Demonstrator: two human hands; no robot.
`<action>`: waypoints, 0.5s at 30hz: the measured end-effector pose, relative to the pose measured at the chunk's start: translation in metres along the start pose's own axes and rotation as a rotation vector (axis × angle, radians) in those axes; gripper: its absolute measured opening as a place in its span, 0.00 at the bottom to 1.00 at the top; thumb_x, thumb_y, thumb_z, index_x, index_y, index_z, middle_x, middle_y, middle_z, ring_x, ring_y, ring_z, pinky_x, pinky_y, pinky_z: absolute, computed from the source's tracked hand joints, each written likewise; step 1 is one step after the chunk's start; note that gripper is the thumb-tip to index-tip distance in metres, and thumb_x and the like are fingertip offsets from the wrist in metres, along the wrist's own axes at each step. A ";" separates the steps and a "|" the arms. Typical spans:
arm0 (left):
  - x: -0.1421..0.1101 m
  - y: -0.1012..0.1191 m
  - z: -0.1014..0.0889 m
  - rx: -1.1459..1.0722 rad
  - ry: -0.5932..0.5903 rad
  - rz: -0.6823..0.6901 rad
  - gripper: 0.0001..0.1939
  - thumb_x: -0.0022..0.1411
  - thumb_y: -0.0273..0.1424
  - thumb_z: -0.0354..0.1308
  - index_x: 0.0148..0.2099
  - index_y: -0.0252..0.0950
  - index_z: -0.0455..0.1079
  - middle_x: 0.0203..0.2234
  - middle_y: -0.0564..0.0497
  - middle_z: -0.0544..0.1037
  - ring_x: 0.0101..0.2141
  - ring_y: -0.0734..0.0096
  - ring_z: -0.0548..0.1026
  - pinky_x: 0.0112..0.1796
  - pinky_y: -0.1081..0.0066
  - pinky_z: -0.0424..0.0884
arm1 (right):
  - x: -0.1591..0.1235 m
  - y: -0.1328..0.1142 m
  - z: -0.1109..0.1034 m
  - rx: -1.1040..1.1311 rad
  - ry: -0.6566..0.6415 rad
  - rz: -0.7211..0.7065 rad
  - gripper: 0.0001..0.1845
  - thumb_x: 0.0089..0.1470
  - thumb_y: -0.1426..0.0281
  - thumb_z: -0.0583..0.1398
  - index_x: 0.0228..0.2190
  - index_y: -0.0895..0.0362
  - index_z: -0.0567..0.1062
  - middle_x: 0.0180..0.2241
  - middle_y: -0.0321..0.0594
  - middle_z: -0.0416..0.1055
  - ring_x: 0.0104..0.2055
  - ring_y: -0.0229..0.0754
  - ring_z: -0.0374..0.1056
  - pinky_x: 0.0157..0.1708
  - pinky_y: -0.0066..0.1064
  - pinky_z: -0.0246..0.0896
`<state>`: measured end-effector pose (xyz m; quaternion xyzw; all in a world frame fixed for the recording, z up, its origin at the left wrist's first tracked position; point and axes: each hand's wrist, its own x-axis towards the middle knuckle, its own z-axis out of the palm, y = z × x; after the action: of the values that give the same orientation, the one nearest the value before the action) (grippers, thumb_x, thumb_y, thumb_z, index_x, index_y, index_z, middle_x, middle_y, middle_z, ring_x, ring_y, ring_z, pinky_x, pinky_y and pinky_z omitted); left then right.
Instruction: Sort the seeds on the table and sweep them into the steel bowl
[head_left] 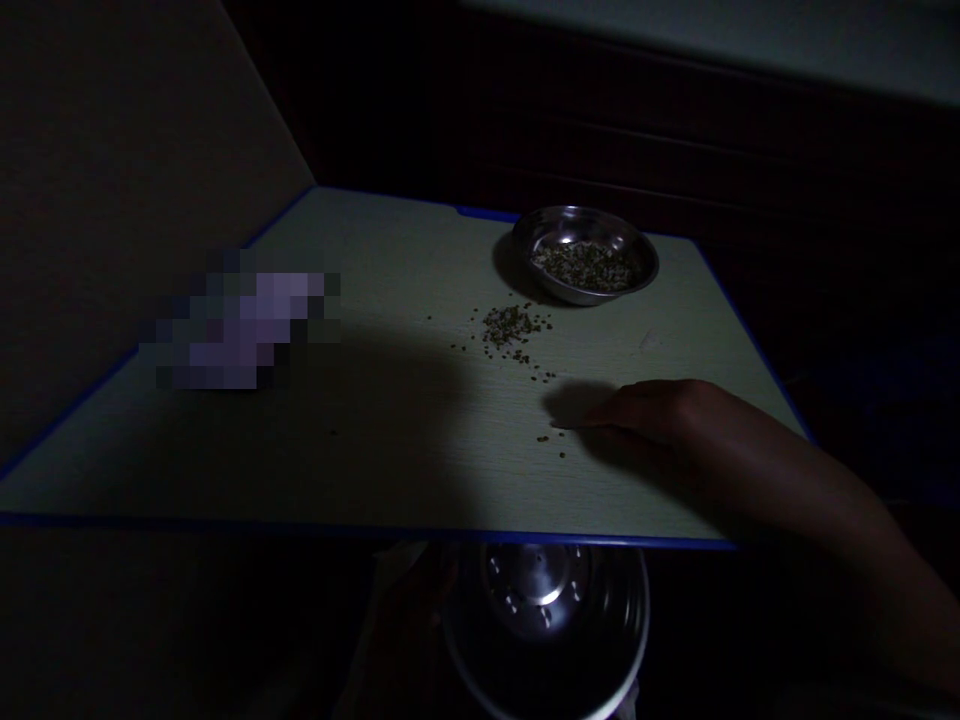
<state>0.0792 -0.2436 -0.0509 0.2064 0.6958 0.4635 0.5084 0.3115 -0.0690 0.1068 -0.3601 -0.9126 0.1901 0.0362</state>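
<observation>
1. The right hand [660,410] lay right of centre, fingertips low over the counter [420,250], just beside a few stray grains [562,436]. Its fingers were close together, but I could not tell whether that grip was empty or pinching a grain.
2. The main pile [511,325] sat near the centre of the frame, just below the bowl [585,296], which held more grains in the upper right. A broad sweep could have scattered the pile, since the grains lay loose on a flat surface.
3. The pot [626,610] showed at lower centre, its mouth partly below the counter's near edge [555,540]. Grains pushed over that edge away from its opening could have missed it and dropped out of sight.
4. The bowl stood close to the far edge; a knock from the arm could have tipped or shifted it.
5. Dim light made single grains easy to overlook, especially in the shaded left half.
6. The left hand [420,595] seemed to be the dark shape beside the pot; its grip could not be made out.
7. A pixelated patch [240,335] masked something at left. The pot's far rim was hidden by the counter.
</observation>
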 end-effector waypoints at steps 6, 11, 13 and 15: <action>-0.002 -0.003 -0.002 0.040 -0.007 0.014 0.14 0.47 0.40 0.63 0.34 0.37 0.79 0.35 0.46 0.83 0.40 0.51 0.78 0.39 0.62 0.74 | 0.009 0.011 0.000 0.016 0.235 0.119 0.17 0.55 0.73 0.55 0.46 0.53 0.75 0.40 0.39 0.78 0.36 0.42 0.74 0.33 0.30 0.66; -0.001 -0.006 -0.005 0.087 0.019 0.045 0.19 0.38 0.37 0.69 0.37 0.40 0.79 0.44 0.48 0.80 0.52 0.46 0.70 0.49 0.60 0.69 | 0.022 0.021 0.006 0.040 0.274 0.202 0.15 0.55 0.71 0.55 0.43 0.57 0.76 0.37 0.44 0.77 0.33 0.43 0.73 0.30 0.31 0.63; 0.001 -0.008 -0.005 0.094 0.015 0.037 0.16 0.43 0.39 0.66 0.36 0.40 0.79 0.43 0.48 0.80 0.50 0.48 0.72 0.48 0.60 0.70 | 0.024 0.021 0.007 0.053 0.265 0.201 0.16 0.55 0.70 0.55 0.44 0.58 0.76 0.36 0.45 0.77 0.32 0.43 0.72 0.30 0.30 0.63; 0.004 -0.010 -0.004 0.101 0.021 0.014 0.13 0.47 0.39 0.63 0.36 0.39 0.79 0.40 0.48 0.81 0.46 0.51 0.75 0.45 0.60 0.72 | 0.025 0.019 0.008 0.076 0.241 0.185 0.16 0.55 0.70 0.55 0.43 0.58 0.76 0.36 0.44 0.77 0.31 0.42 0.72 0.30 0.30 0.62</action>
<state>0.0762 -0.2473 -0.0611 0.2318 0.7223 0.4332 0.4868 0.3040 -0.0424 0.0910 -0.4611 -0.8568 0.1822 0.1415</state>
